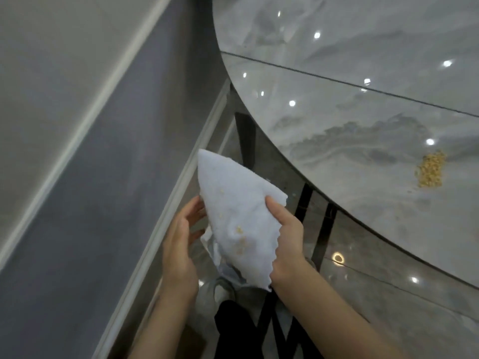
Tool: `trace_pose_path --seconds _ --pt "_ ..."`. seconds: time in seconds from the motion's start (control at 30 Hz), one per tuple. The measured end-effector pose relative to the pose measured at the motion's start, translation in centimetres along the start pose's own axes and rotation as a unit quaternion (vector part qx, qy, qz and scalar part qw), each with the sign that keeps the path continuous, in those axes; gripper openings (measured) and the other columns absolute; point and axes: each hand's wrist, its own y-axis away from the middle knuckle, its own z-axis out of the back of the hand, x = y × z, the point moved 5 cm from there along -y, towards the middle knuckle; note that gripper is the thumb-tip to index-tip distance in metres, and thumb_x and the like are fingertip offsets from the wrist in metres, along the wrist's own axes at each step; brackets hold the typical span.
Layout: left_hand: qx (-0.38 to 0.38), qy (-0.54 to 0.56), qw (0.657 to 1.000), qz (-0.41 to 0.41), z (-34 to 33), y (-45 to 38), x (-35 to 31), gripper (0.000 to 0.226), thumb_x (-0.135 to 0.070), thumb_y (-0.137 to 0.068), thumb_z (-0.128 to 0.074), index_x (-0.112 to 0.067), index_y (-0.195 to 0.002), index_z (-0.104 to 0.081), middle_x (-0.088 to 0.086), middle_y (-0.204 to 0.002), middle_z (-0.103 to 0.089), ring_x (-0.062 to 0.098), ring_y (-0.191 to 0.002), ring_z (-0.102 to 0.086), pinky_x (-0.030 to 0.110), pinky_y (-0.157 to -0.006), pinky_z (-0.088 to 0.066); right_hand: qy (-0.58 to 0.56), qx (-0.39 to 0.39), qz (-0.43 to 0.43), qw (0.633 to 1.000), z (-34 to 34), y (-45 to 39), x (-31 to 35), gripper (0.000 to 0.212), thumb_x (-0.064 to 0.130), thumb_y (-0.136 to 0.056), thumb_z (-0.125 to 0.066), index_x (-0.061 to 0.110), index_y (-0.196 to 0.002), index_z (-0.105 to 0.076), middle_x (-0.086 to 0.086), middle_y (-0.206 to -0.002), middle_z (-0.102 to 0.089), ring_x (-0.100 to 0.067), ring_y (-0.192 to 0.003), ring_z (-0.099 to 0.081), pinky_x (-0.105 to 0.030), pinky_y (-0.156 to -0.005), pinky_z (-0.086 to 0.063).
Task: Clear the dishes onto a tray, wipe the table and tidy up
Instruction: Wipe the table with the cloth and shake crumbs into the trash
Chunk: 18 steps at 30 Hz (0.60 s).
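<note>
Cloth (234, 216), white and folded to a point, was held up in the air off the worktop's (363, 104) curved near edge, over the floor gap between that edge and the grey wall (77, 177). In the head view the right hand (286, 240) pinched the cloth's scalloped right edge, thumb on the front face and the other fingers hidden behind it. The left hand (181, 239) stood at the cloth's left edge with fingers loosely curled toward it; whether they gripped the fabric or only touched it could not be told. A few yellowish specks clung to the cloth's lower face. On the glossy marbled worktop a small patch of yellow crumbs (431, 169) lay well to the right of the cloth, inside the rim and apart from both hands. A straight seam crossed the worktop farther back. Under the rim dark table legs (245, 138) stood close behind the cloth. A white skirting strip (181, 193) ran along the foot of the wall, leaving a narrow strip of floor (363, 281) between wall and worktop, where the person's dark trouser leg (233, 330) and pale shoe (220, 291) showed below the hands.
</note>
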Motion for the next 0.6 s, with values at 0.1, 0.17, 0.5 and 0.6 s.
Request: trace_pose_path --seconds 0.1,0.17,0.5,0.6 --pt "-0.025 -0.025 0.999 0.028 2.8 0.1 3.9 0.04 -0.04 -0.094 -0.031 -0.029 -0.121 -0.059 -0.015 -0.119 -0.065 0.003 -0.111 -0.059 0.028 -0.091 -0.044 0.028 -0.041 -0.021 0.999 3.3 -3.2 -2.4 0.037 0.031 -0.087 -0.05 0.002 -0.092 -0.072 -0.018 -0.094 -0.073 -0.03 -0.075 -0.071 -0.036 -0.071 -0.051" --pt "-0.049 -0.02 0.997 0.054 4.6 0.2 6.9 0.039 -0.036 -0.097 -0.032 -0.024 -0.122 -0.059 -0.01 -0.12 -0.065 0.006 -0.113 -0.058 0.034 -0.096 -0.044 0.052 -0.069 -0.035 0.996 5.8 -5.7 -4.0 0.042 0.033 -0.092 -0.047 0.003 -0.085 -0.075 -0.016 -0.092 -0.074 -0.029 -0.074 -0.072 -0.033 -0.067 -0.055" --pt "-0.006 -0.105 0.988 0.111 7.1 0.6 20.2 0.037 -0.046 -0.089 -0.03 -0.046 -0.118 -0.053 -0.027 -0.125 -0.05 -0.008 -0.118 -0.046 0.015 -0.099 -0.036 0.188 -0.166 -0.019 0.968 15.8 -14.8 -7.3 0.036 0.028 -0.096 -0.047 0.01 -0.125 -0.057 -0.018 -0.11 -0.068 -0.035 -0.094 -0.063 -0.038 -0.073 -0.052" --pt "0.03 -0.127 0.988 0.086 6.4 0.6 22.6 0.032 -0.042 -0.093 -0.031 -0.048 -0.118 -0.049 -0.03 -0.13 -0.046 -0.011 -0.123 -0.04 0.005 -0.1 -0.028 0.212 -0.187 -0.014 0.959 18.2 -16.3 -7.3 0.038 0.029 -0.095 -0.047 0.012 -0.081 -0.078 -0.012 -0.083 -0.075 -0.026 -0.068 -0.071 -0.03 -0.056 -0.056"
